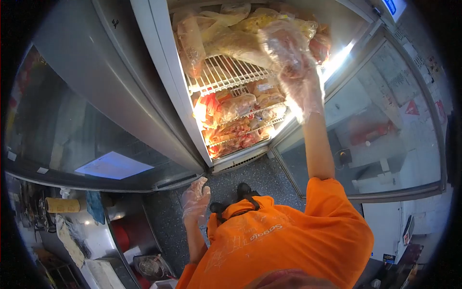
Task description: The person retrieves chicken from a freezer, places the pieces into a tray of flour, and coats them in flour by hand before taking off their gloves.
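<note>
My right hand [303,89], in a clear plastic glove, is closed on a clear bag of reddish contents [284,43] at the upper shelf of an upright fridge. Bags with pale and yellow contents [236,43] lie on that wire shelf [231,72], left of the held bag. My left hand [196,197], also gloved, hangs low over the floor, fingers apart and holding nothing. Lower shelves carry more wrapped packages [238,106] and a red and white bag [208,110].
The fridge's glass door [365,120] stands open on the right. Another glass-fronted unit [96,115] is on the left. At the lower left are a metal counter [96,236] and a bagged item in a container [151,266]. The floor [168,221] is dark and speckled.
</note>
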`<control>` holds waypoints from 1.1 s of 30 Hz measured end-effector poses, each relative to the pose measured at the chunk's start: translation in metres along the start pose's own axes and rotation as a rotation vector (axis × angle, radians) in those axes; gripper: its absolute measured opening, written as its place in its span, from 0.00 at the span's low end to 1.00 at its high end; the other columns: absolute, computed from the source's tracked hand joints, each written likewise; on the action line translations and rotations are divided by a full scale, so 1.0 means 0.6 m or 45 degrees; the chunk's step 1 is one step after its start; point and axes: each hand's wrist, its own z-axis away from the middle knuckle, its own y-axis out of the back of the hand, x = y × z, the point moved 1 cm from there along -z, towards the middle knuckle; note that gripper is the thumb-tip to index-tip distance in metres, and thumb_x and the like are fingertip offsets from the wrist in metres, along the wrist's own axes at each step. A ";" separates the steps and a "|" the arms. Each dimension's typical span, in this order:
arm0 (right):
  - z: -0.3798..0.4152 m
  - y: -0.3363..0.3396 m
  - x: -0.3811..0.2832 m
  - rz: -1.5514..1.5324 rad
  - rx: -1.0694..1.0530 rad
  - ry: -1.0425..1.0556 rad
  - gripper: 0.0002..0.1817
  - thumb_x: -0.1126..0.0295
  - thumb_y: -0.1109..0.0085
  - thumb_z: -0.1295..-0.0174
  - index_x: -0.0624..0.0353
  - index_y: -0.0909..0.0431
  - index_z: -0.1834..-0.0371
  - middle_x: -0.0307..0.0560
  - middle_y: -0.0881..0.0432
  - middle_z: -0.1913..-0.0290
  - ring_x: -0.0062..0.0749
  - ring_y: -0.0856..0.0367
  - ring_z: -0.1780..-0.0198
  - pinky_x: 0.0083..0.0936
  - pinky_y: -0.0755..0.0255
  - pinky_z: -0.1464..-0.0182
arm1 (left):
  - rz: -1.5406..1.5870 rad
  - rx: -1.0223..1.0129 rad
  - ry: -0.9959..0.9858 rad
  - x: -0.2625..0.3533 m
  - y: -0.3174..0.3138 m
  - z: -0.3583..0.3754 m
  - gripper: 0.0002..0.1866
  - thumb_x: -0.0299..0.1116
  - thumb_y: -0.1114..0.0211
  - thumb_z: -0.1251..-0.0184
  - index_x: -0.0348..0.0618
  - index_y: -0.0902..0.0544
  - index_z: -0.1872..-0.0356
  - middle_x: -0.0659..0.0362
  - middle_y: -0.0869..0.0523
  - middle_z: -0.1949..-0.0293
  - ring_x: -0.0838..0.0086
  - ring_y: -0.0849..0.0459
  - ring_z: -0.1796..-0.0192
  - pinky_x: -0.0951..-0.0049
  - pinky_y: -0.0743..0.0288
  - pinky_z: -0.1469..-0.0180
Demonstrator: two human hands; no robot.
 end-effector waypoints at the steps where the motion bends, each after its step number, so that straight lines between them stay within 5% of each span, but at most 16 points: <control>1: 0.000 0.010 -0.007 0.050 0.042 0.115 0.26 0.58 0.45 0.32 0.68 0.33 0.40 0.58 0.21 0.53 0.40 0.16 0.63 0.28 0.14 0.68 | -0.009 0.016 -0.018 0.004 0.001 -0.002 0.17 0.34 0.38 0.36 0.45 0.20 0.46 0.53 0.16 0.47 0.62 0.18 0.42 0.66 0.27 0.39; 4: -0.003 0.020 -0.033 0.044 0.068 0.305 0.25 0.59 0.44 0.32 0.64 0.31 0.39 0.55 0.21 0.50 0.38 0.16 0.61 0.26 0.15 0.67 | 0.421 0.079 -0.130 0.063 0.016 -0.007 0.18 0.32 0.36 0.38 0.46 0.20 0.47 0.51 0.15 0.50 0.64 0.17 0.45 0.67 0.25 0.42; 7: 0.011 0.044 -0.037 0.008 0.191 0.315 0.23 0.60 0.46 0.30 0.62 0.31 0.38 0.54 0.23 0.45 0.38 0.17 0.56 0.27 0.15 0.61 | 0.292 0.123 -0.359 0.186 0.066 -0.044 0.17 0.25 0.36 0.39 0.40 0.20 0.48 0.52 0.15 0.49 0.69 0.16 0.47 0.68 0.24 0.45; 12: 0.015 0.102 -0.029 -0.441 0.055 0.285 0.20 0.66 0.54 0.27 0.66 0.33 0.37 0.58 0.25 0.41 0.46 0.18 0.49 0.28 0.13 0.56 | -0.358 0.554 -0.791 0.389 0.135 -0.141 0.17 0.38 0.36 0.35 0.48 0.19 0.47 0.52 0.15 0.55 0.61 0.16 0.57 0.61 0.24 0.48; 13: 0.007 0.137 -0.026 -0.597 -0.191 0.173 0.20 0.67 0.54 0.27 0.67 0.33 0.37 0.60 0.26 0.41 0.48 0.18 0.49 0.28 0.13 0.58 | -0.461 0.739 -0.843 0.416 0.136 -0.173 0.21 0.40 0.36 0.35 0.44 0.22 0.43 0.49 0.16 0.50 0.59 0.17 0.49 0.61 0.25 0.44; 15: 0.010 0.173 -0.027 -0.802 -0.180 0.024 0.21 0.65 0.57 0.26 0.68 0.34 0.37 0.67 0.27 0.42 0.48 0.17 0.55 0.28 0.14 0.61 | -0.398 0.802 -0.993 0.429 0.135 -0.288 0.33 0.41 0.37 0.33 0.42 0.36 0.30 0.44 0.28 0.34 0.51 0.29 0.32 0.58 0.35 0.32; 17: 0.016 0.194 -0.031 -1.021 -0.064 -0.133 0.22 0.63 0.61 0.26 0.69 0.36 0.37 0.73 0.29 0.44 0.47 0.17 0.60 0.27 0.15 0.64 | -0.415 0.695 -0.584 0.464 0.134 -0.370 0.40 0.49 0.41 0.31 0.44 0.47 0.25 0.44 0.33 0.31 0.49 0.31 0.31 0.59 0.38 0.30; 20: 0.033 0.219 -0.053 -1.195 -0.288 -0.388 0.23 0.63 0.61 0.26 0.72 0.36 0.38 0.71 0.27 0.47 0.43 0.17 0.63 0.25 0.16 0.66 | -0.915 0.678 -0.081 0.532 0.148 -0.419 0.46 0.60 0.41 0.37 0.50 0.50 0.24 0.44 0.42 0.27 0.51 0.33 0.30 0.61 0.40 0.27; 21: 0.034 0.227 -0.059 -1.230 -0.341 -0.455 0.23 0.63 0.60 0.26 0.72 0.36 0.38 0.69 0.26 0.48 0.42 0.17 0.63 0.25 0.16 0.67 | -0.865 0.708 -0.167 0.531 0.149 -0.429 0.45 0.58 0.41 0.37 0.53 0.49 0.24 0.45 0.41 0.27 0.51 0.33 0.30 0.62 0.39 0.28; 23: 0.033 0.244 -0.062 -0.554 -0.183 -0.006 0.22 0.66 0.58 0.27 0.72 0.37 0.38 0.65 0.24 0.49 0.42 0.16 0.61 0.25 0.16 0.66 | -0.793 0.748 -0.302 0.526 0.151 -0.443 0.43 0.54 0.41 0.37 0.57 0.48 0.24 0.49 0.40 0.27 0.53 0.32 0.31 0.63 0.37 0.29; 25: 0.036 0.253 -0.083 -0.215 -0.093 0.127 0.21 0.68 0.54 0.29 0.71 0.37 0.37 0.60 0.23 0.50 0.41 0.16 0.58 0.25 0.15 0.65 | -0.774 0.776 -0.367 0.551 0.149 -0.428 0.41 0.52 0.41 0.37 0.58 0.47 0.24 0.52 0.39 0.27 0.54 0.31 0.31 0.64 0.36 0.29; 27: 0.034 0.253 -0.124 -0.235 -0.083 -0.025 0.24 0.70 0.48 0.33 0.67 0.37 0.36 0.55 0.21 0.50 0.39 0.16 0.56 0.25 0.15 0.63 | -0.787 0.788 -0.413 0.558 0.146 -0.434 0.41 0.50 0.40 0.38 0.57 0.45 0.25 0.53 0.39 0.27 0.54 0.31 0.31 0.64 0.36 0.29; 30: 0.021 0.278 -0.110 0.217 0.043 0.218 0.34 0.71 0.34 0.43 0.61 0.38 0.32 0.49 0.22 0.46 0.36 0.17 0.50 0.26 0.15 0.55 | -0.875 0.840 -0.505 0.546 0.158 -0.492 0.42 0.48 0.37 0.41 0.53 0.42 0.26 0.53 0.40 0.27 0.54 0.32 0.30 0.64 0.37 0.29; 31: 0.015 0.268 -0.113 0.168 0.048 0.320 0.45 0.74 0.27 0.54 0.57 0.40 0.29 0.47 0.25 0.41 0.33 0.20 0.45 0.30 0.17 0.50 | -0.939 0.887 -0.521 0.546 0.157 -0.499 0.43 0.48 0.35 0.43 0.52 0.42 0.26 0.53 0.39 0.27 0.55 0.32 0.30 0.64 0.36 0.29; 33: 0.010 0.277 -0.113 0.280 -0.061 0.532 0.46 0.77 0.28 0.55 0.58 0.40 0.29 0.46 0.27 0.38 0.34 0.21 0.43 0.30 0.18 0.49 | -0.836 0.858 -0.485 0.534 0.167 -0.534 0.46 0.48 0.33 0.46 0.51 0.43 0.26 0.53 0.39 0.27 0.55 0.33 0.29 0.64 0.36 0.29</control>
